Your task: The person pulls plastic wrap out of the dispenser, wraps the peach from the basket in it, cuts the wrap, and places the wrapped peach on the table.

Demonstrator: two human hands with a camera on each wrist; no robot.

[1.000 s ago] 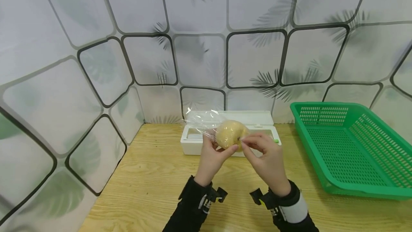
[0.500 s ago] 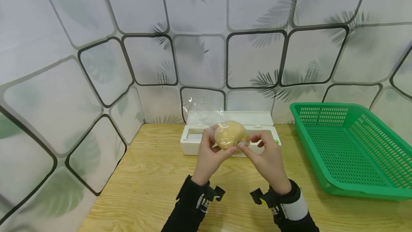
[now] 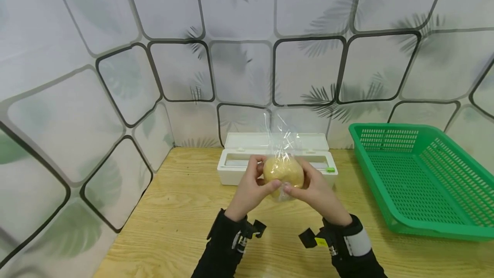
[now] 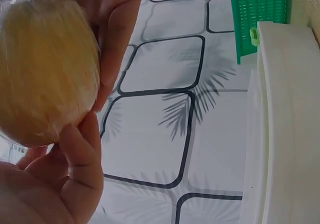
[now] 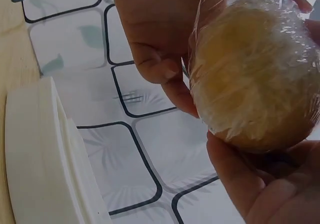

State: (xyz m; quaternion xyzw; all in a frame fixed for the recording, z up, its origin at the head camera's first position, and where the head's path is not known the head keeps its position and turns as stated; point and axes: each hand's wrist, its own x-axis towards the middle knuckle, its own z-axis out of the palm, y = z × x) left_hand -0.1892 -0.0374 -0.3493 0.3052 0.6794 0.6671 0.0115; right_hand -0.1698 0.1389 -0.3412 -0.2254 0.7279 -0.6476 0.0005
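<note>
A round yellow fruit [image 3: 283, 171], possibly a pear, is wrapped in clear plastic film [image 3: 283, 136] and held above the table. The loose film stands up behind it, and some bunches below, by the thumbs. My left hand [image 3: 248, 192] grips the fruit's left side, fingers behind and thumb in front. From the right, my right hand [image 3: 322, 192] holds it likewise, its thumb pressing the film near the left thumb. The left wrist view shows the wrapped fruit [image 4: 47, 69] between both hands; in the right wrist view, creased film covers the fruit [image 5: 255, 79].
Behind the hands, a white cling film dispenser [image 3: 231, 178] stands with its lid [image 3: 312, 140] raised and a green slider [image 3: 330, 169] at its right end. A green plastic basket [image 3: 405, 226] sits on the right of the wooden table [image 3: 173, 218]. A patterned wall covering rises behind.
The fruit has turned, so its loose film moved from the left to upright behind it. My right hand went from pinching film at the front to holding the fruit's right side.
</note>
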